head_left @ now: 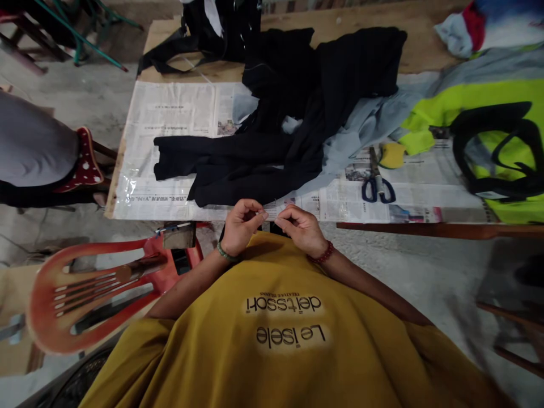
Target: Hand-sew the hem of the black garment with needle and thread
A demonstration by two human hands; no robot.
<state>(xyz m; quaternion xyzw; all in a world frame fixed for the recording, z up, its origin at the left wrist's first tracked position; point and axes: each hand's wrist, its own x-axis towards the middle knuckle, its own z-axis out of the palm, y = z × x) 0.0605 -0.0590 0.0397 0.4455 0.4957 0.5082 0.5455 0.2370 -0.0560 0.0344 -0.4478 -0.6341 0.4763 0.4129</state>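
My left hand (240, 228), with a green bead bracelet at the wrist, is closed in a pinch in front of the yellow shirt I wear. Facing it a short gap away, my right hand (304, 231) pinches thumb against forefinger, a red bracelet round that wrist. Whatever lies between the fingertips is too small to make out. Both hands are at the near edge of the table. Just beyond them, a black garment (255, 158) is spread over newspaper (170, 113), partly on top of grey cloth (361, 124).
Dark-handled scissors (378, 188) lie right of the garment, beside a small yellow piece (391, 155). Farther right are a lime-green garment (501, 96) and a black strap-like loop (463, 153). A red plastic chair (46, 300) stands at left, near a seated person (34, 139).
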